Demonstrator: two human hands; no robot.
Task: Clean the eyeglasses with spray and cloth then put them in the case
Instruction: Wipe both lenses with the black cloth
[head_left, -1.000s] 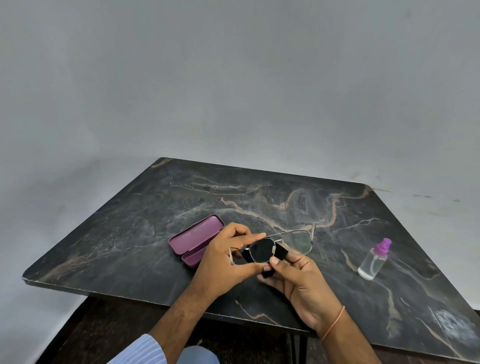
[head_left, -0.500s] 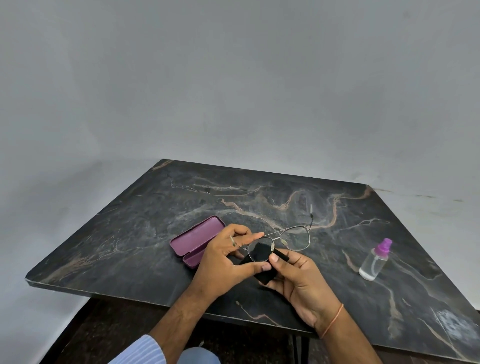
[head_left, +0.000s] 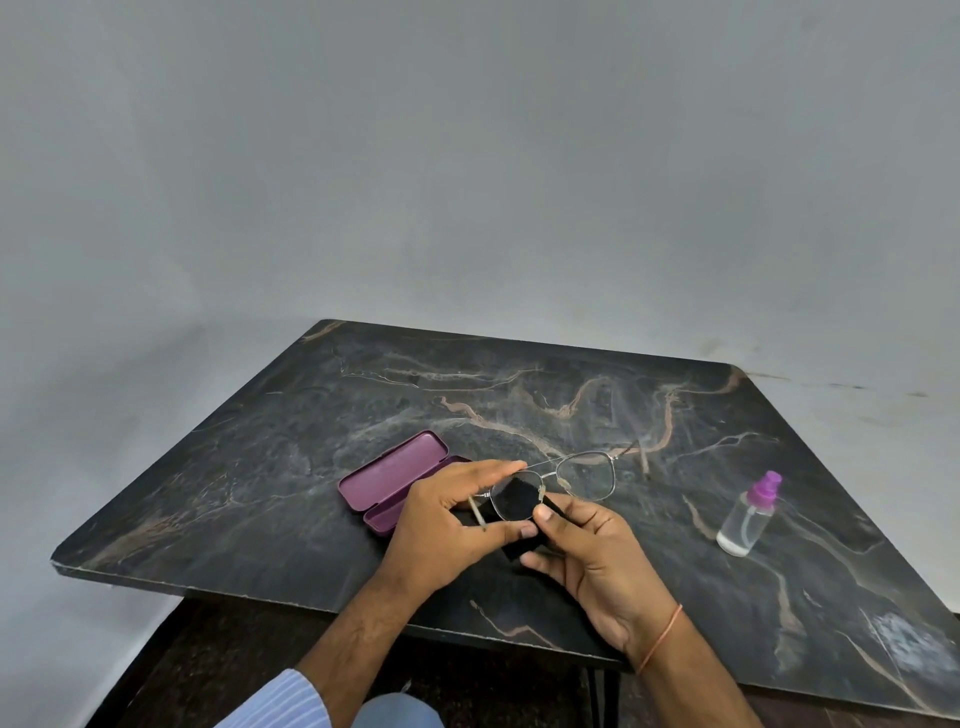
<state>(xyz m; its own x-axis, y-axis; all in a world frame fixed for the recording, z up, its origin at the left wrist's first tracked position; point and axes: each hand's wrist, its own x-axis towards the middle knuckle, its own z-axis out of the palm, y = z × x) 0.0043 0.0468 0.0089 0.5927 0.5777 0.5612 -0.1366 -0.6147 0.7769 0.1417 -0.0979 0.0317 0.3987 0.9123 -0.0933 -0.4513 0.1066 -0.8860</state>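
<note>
Thin metal-framed eyeglasses (head_left: 586, 474) hover just above the table, temples unfolded. My left hand (head_left: 447, 512) pinches the frame around the left lens between thumb and fingers. My right hand (head_left: 592, 558) presses a black cloth (head_left: 515, 500) against that lens, thumb on the rim; the cloth shows dark through the glass. The right lens is uncovered. An open purple case (head_left: 392, 473) lies on the table just left of my left hand, partly hidden by it. A small clear spray bottle (head_left: 748, 514) with a purple cap stands to the right, untouched.
Everything sits on a dark marble-patterned table (head_left: 519, 395) set against a plain grey wall. Its front edge runs beneath my wrists. The tabletop stretches bare behind the case and glasses.
The glasses have tilted slightly, the free lens and temple swinging a little right and down. My right thumb has shifted along the covered lens with the cloth. Both hands keep their hold.
</note>
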